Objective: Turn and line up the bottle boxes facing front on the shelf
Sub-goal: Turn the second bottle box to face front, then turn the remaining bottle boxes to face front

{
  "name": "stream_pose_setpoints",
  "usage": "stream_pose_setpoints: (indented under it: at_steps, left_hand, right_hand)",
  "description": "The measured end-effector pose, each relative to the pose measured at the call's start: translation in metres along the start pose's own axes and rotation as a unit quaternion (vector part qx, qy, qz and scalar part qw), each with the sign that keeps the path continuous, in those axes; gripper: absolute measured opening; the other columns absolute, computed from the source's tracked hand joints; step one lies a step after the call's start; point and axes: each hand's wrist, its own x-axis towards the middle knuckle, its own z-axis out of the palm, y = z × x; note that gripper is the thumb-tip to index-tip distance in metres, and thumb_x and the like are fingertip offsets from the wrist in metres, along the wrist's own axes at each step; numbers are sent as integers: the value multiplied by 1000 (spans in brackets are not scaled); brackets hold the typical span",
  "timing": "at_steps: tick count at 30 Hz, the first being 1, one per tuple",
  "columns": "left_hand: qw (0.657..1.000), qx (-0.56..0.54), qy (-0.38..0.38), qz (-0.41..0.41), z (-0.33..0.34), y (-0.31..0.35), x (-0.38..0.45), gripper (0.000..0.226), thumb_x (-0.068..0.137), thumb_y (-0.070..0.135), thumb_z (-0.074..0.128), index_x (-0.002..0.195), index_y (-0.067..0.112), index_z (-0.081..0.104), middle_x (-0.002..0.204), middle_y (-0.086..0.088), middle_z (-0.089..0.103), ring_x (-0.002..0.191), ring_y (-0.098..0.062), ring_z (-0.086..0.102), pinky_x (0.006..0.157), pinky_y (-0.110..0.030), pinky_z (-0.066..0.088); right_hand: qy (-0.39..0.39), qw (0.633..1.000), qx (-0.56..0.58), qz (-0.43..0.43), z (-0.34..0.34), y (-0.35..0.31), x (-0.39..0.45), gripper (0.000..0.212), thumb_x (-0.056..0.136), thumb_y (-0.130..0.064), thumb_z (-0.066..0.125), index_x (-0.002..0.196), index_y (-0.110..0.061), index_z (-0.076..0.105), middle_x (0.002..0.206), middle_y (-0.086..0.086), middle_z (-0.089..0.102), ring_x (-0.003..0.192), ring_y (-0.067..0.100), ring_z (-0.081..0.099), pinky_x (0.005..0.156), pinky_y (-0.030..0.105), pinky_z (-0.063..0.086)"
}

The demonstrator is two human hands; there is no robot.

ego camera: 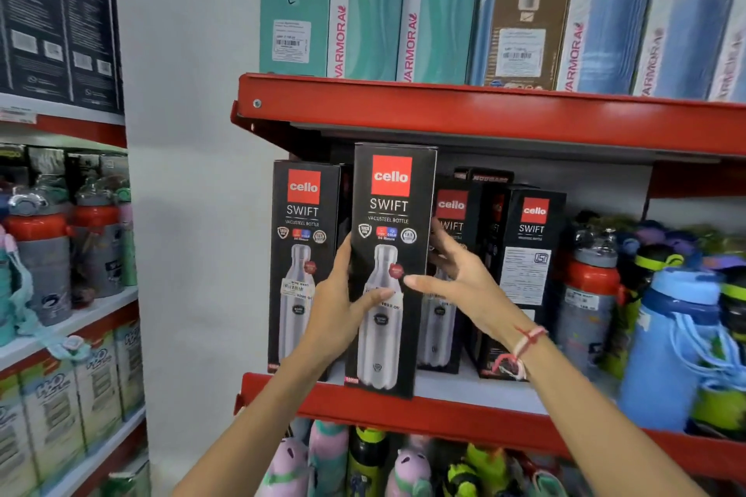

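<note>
Standing upright on the red shelf [403,412] is the black Cello Swift box [389,270], long axis vertical, printed front with logo and bottle picture turned squarely out toward the person. Its base sits at the very front lip of the shelf, forward of its neighbours, and its top edge reaches close under the upper red shelf [484,113], so there is little headroom up there.

The left hand [335,315] is on it now, fingers wrapped round the box's left edge and the thumb pressed across the front near the price sticker: a firm hold on the box. The right hand [464,278] comes in from the other side, thumb spread over the front's right edge, fingers reaching behind the right side; whether those fingers actually press the box cannot be told from here.

To the left, the left box [302,262] also faces front, set a little further back and just beside the held one. To the right, a third box [450,238] shows its front but is partly hidden behind the right hand, and the angled box [529,274] further right is turned, showing a side panel with a white label.

Beyond that, loose bottles [666,335] crowd the shelf's right end. White shelf floor shows in front of the right-hand boxes.
</note>
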Motion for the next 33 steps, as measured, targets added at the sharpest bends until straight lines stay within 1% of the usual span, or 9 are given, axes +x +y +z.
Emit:
stream_pose_setpoints:
  at_steps: [6,10,14,17,21,23,26,29,33]
  left_hand:
    - [999,42,9,-19,4,-10,13,94,80,25,74,151,30,12,145,11,46,133,-8,43,111,-31,34]
    - [998,54,31,-33,5,-20,13,93,80,23,73,151,29,13,142,6,51,128,-10,49,110,-37,40]
    - [996,70,51,-35,7,-25,10,89,80,22,73,150,27,18,140,2,54,123,-13,53,107,-38,43]
    - [991,103,75,-40,14,-24,10,89,81,21,72,151,23,17,130,-3,61,98,-4,55,91,-18,42]
    - [991,107,75,-39,17,-25,15,89,81,19,72,151,23,17,134,-7,59,97,4,50,89,-11,34]
    - [990,106,78,-51,18,-29,18,89,83,18,71,151,26,14,129,-9,62,102,-4,56,97,-22,41]
    - [987,107,96,-70,25,-34,17,88,86,19,68,151,30,10,95,-9,71,74,-12,62,90,-40,53]
    - [985,126,100,-66,26,-34,16,85,87,17,66,152,24,11,129,-14,60,91,-14,64,91,-28,47]
    - [960,249,119,40,29,-30,10,93,82,-9,63,151,16,6,158,-11,23,114,-29,58,82,-31,52]
  right_hand:
    - [-2,999,-47,-7,6,6,13,76,84,-11,70,134,-47,28,123,-31,50,114,-8,51,112,39,37]
    - [18,996,-77,-26,19,17,17,78,85,-11,69,132,-54,24,110,-44,50,113,-6,54,112,39,37]
    - [52,995,-77,-29,32,26,17,78,85,-7,68,146,-36,29,112,-41,49,116,-1,55,111,43,40]
    - [91,993,-71,-29,36,32,17,85,85,-5,67,150,-34,19,122,-26,54,121,6,56,109,44,42]
    - [129,987,-88,-27,37,35,19,87,84,-4,69,150,-32,19,128,-19,51,119,6,58,106,38,45]
    - [141,984,-104,-28,37,35,20,84,85,-3,67,149,-33,21,131,-18,50,119,6,56,103,30,47]
    - [165,975,-142,-40,35,33,19,71,88,-9,64,146,-31,30,129,-14,53,114,3,57,86,3,44]
    - [244,948,-191,-78,34,38,14,48,89,-11,63,135,-24,52,121,-4,64,104,8,63,91,20,50]
    - [368,895,-241,-71,28,51,7,29,89,-7,61,117,-16,64,104,-4,55,88,16,64,75,35,59]
